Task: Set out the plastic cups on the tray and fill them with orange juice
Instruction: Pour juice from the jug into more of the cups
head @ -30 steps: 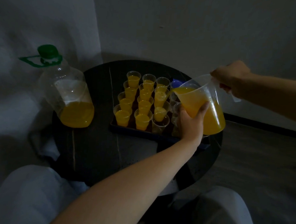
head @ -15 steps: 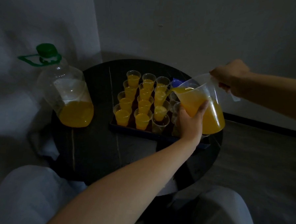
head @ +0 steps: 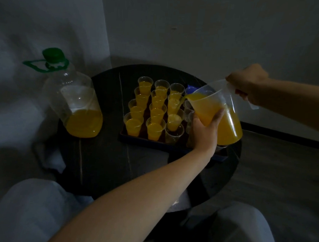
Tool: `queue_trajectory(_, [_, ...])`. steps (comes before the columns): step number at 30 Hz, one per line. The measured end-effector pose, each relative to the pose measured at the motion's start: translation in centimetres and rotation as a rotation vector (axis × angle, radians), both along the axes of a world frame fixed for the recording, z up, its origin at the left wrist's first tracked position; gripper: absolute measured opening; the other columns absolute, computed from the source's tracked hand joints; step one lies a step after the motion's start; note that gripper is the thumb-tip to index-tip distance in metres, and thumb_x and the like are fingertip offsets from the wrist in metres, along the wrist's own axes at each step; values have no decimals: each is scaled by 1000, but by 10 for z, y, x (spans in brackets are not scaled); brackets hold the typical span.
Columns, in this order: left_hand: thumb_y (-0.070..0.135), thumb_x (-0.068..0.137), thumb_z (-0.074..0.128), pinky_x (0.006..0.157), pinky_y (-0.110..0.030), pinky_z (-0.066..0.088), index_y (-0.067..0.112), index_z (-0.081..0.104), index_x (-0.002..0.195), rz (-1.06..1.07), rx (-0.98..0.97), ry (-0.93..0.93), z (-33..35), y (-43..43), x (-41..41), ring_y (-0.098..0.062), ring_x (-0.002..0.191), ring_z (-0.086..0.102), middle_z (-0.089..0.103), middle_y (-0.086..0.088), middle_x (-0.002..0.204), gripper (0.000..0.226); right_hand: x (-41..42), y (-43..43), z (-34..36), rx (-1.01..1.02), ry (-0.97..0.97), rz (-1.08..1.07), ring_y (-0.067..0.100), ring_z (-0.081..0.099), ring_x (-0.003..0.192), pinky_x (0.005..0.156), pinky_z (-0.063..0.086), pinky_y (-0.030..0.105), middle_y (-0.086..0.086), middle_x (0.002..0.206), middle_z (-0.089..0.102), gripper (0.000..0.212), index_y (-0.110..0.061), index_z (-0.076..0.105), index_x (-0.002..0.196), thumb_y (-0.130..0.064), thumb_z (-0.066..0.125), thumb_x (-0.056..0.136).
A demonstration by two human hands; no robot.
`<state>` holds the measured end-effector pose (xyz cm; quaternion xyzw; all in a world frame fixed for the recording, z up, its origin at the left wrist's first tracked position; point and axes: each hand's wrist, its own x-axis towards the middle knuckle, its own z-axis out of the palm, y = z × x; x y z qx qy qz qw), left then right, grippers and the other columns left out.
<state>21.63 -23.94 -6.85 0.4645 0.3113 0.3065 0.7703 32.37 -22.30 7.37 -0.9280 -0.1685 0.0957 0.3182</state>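
Dark desk (head: 101,164) carried the tray (head: 144,141) of cups (head: 155,128); above the tray, right hand (head: 249,83) gripped the handle (head: 252,105) of the tilted jug (head: 228,124), left hand (head: 204,130) clasped its side.

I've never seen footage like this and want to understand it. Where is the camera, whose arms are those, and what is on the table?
There is no machine here: a camera worn on a person's head looks down at their own arms. The right hand grips the handle of a clear jug, and the left hand holds the jug's side. The jug is tipped, so orange juice runs from its spout toward a cup. On the round dark table sits a tray of plastic cups, most filled; one empty cup stands near the front edge. At the left stands a big bottle with a green cap, partly full.
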Motion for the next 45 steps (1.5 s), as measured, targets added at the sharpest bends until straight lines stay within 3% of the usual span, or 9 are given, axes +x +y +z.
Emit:
queue_trajectory(5, [48,86,75,106,-39,44,25,43,147,14,48,7,1,5,-2,-15,123,58,59,3,136,73,1,-2,-2,57,1,-32,19,50,50,45,37,25,11,66,60,27,-5,63,73,-27,61,88])
queue_trajectory(10, [47,86,76,102,-33,44,26,35,152,35,92,-7,6,9,-4,-13,124,55,55,4,140,81,-2,-3,1,115,-5,-35,19,51,50,46,38,24,9,66,61,26,-6,68,78,-30,62,86])
queue_trajectory(17, [52,82,78,111,-45,44,29,35,152,65,152,17,9,3,-14,-14,128,54,54,7,142,85,-7,-11,2,173,26,-24,19,52,51,46,38,24,9,67,62,24,-4,72,89,-26,65,86])
queue_trajectory(24, [83,61,69,111,-49,45,39,30,154,91,184,53,10,-8,-27,-15,131,53,51,7,146,110,-18,-21,2,198,33,33,19,54,55,47,39,27,14,85,69,28,-3,71,93,-30,64,89])
queue_trajectory(31, [92,54,67,111,-48,45,39,33,152,94,166,59,1,-22,-43,-12,129,54,54,10,142,117,-36,-34,-6,152,55,46,19,52,55,49,39,27,11,72,62,28,-1,71,92,-28,63,91])
queue_trajectory(38, [88,57,68,113,-48,42,43,27,155,75,166,67,-5,-31,-50,-12,133,51,49,10,148,115,-45,-45,-7,115,91,68,17,53,59,49,39,25,10,76,61,25,-4,66,93,-28,61,94])
queue_trajectory(45, [66,76,73,111,-42,44,33,34,154,62,129,47,-11,-35,-49,-11,128,54,54,7,142,94,-47,-45,-9,118,73,72,16,50,54,44,35,24,9,75,60,22,-8,64,85,-29,63,93])
